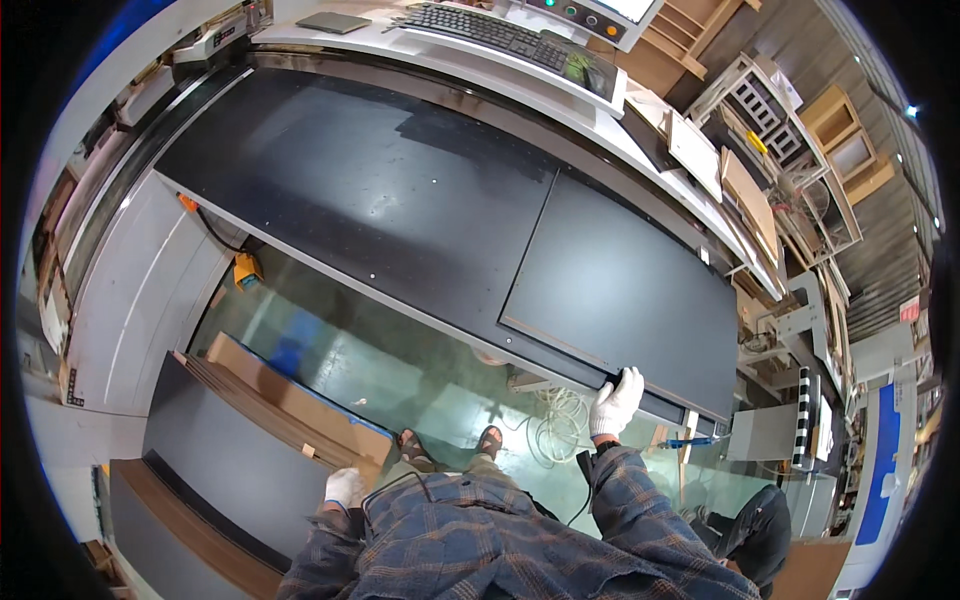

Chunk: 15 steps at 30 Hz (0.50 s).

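My right hand (617, 403), in a white glove, is at the near edge of a dark grey panel (620, 280), its fingers closed over that edge. The panel lies flat on the right part of a long black machine table (340, 170). My left hand (343, 487), also gloved in white, is low on the left beside a stack of dark grey boards with brown edges (230, 450). Its fingers are small and partly hidden, so I cannot make out whether it touches the stack or holds anything.
A white shelf along the far side carries a keyboard (490, 38) and a control panel with buttons (580, 20). A coiled pale hose (555, 425) lies on the green floor. A person's dark-clothed leg (755, 530) is at lower right. An orange-yellow fitting (247, 268) hangs under the table.
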Tool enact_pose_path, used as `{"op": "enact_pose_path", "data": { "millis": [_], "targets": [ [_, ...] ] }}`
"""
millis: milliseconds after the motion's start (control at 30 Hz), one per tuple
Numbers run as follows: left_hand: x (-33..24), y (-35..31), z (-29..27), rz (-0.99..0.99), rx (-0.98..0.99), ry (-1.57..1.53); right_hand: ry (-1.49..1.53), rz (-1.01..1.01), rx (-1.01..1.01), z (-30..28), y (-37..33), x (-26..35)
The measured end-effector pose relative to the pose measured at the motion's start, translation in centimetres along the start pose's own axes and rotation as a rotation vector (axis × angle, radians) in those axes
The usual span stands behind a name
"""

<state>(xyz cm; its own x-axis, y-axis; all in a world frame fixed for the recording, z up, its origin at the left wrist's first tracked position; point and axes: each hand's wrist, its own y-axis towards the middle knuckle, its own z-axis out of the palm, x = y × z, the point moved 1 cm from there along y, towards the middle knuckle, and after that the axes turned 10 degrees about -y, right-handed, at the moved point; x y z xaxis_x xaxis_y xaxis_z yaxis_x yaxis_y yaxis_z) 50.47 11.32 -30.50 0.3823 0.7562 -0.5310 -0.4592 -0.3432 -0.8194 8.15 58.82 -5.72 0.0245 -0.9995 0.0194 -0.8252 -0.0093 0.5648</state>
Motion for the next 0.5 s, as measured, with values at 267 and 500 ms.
{"op": "enact_pose_path", "data": {
  "millis": [267,500],
  "targets": [
    [-3.9,-3.1,-0.5,0.014,-0.026,0.149,-0.032,0.040,0.018,0.4,-0.3,-0.6],
    [-2.6,-6.2,-2.5,-0.165,-0.102,0.198,-0.042,0.056,-0.017,0.5,-0.7,-0.6]
  ]
}}
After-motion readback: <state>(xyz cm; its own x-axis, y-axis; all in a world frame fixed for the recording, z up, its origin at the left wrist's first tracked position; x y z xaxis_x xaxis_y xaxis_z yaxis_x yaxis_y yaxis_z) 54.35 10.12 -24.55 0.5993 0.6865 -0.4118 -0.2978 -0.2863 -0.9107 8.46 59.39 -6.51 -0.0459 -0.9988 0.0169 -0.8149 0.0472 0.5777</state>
